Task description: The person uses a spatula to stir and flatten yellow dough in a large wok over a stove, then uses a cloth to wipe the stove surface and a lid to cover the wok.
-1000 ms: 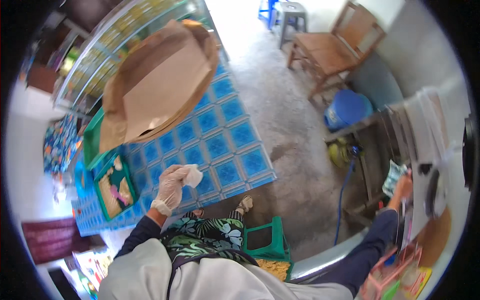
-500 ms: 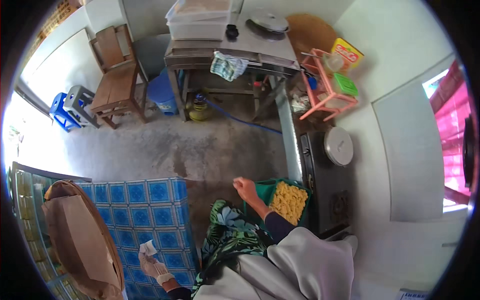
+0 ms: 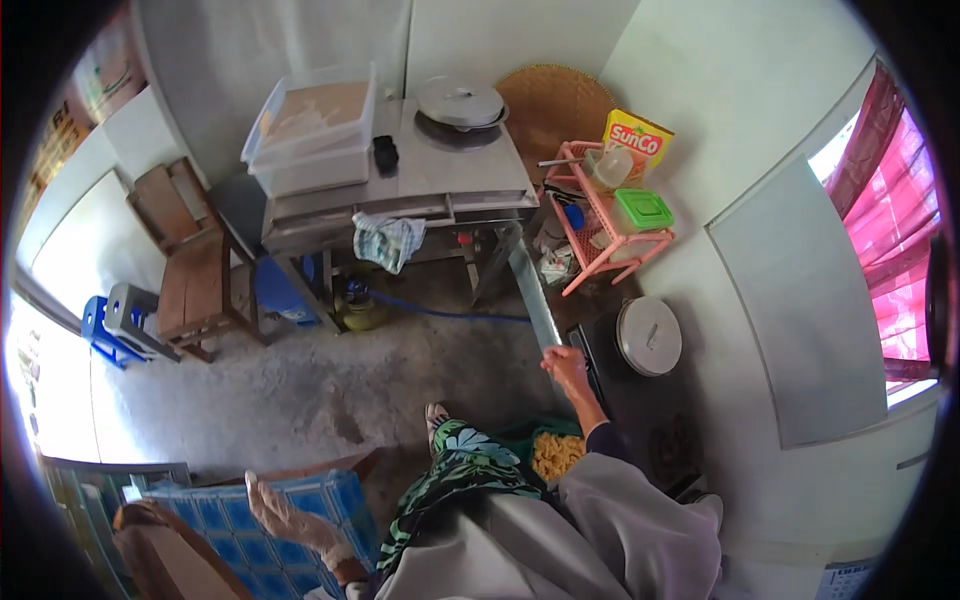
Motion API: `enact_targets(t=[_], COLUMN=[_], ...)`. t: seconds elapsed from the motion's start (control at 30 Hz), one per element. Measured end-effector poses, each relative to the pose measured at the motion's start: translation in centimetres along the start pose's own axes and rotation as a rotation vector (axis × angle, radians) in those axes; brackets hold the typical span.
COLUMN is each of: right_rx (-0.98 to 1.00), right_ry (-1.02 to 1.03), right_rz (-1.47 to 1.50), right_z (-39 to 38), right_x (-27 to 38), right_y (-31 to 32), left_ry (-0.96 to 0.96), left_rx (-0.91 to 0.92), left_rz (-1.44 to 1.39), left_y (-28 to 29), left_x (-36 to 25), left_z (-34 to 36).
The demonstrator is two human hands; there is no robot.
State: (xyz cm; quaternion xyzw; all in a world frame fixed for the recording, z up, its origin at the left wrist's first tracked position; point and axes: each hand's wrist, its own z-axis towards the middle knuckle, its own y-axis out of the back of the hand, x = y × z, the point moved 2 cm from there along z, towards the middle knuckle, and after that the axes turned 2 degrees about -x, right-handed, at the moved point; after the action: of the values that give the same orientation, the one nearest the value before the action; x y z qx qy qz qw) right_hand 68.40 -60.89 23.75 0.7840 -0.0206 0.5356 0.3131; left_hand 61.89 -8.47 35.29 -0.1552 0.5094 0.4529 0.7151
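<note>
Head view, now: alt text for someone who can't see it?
Bare right hand near a dark stove, gloved left hand over a blue tile-patterned tablecloth. Yellow food pieces show beside the right forearm; ahead, a metal table holds a plastic tub and lidded pan.

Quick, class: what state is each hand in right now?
Left hand: gloved, fingers extended; whether it holds anything is unclear.
Right hand: bare, fingers curled; whether it holds anything is unclear.

Blue tablecloth (image 3: pixel 343 497) partly behind left hand (image 3: pixel 296 522)
</note>
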Motion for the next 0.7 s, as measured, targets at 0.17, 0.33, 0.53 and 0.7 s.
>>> enact_targets(t=[0.17,0.33,0.53,0.7], right_rx=[0.104,0.102,-0.049,-0.131], right_ry=[0.273,0.469,0.455,0.477], right_rz=[-0.248,-0.273,-0.469,-0.963], right_z=[9.6,17.3,28.2,33.6], right_x=[9.3,21.3,29.7,41.3], right_y=[4.5,11.4,19.6,22.3], left_ry=[0.000,-0.145,-0.149,-0.242], left_rx=[0.133,0.244,0.276,0.358], left_rz=[-0.181,-0.158,-0.339,-0.421], left_y=[-13.2,-22.5,-37.4,-47.0], left_x=[-5.1,-6.0,-11.4,-14.2], left_z=[4.5,8.8,14.4,18.3])
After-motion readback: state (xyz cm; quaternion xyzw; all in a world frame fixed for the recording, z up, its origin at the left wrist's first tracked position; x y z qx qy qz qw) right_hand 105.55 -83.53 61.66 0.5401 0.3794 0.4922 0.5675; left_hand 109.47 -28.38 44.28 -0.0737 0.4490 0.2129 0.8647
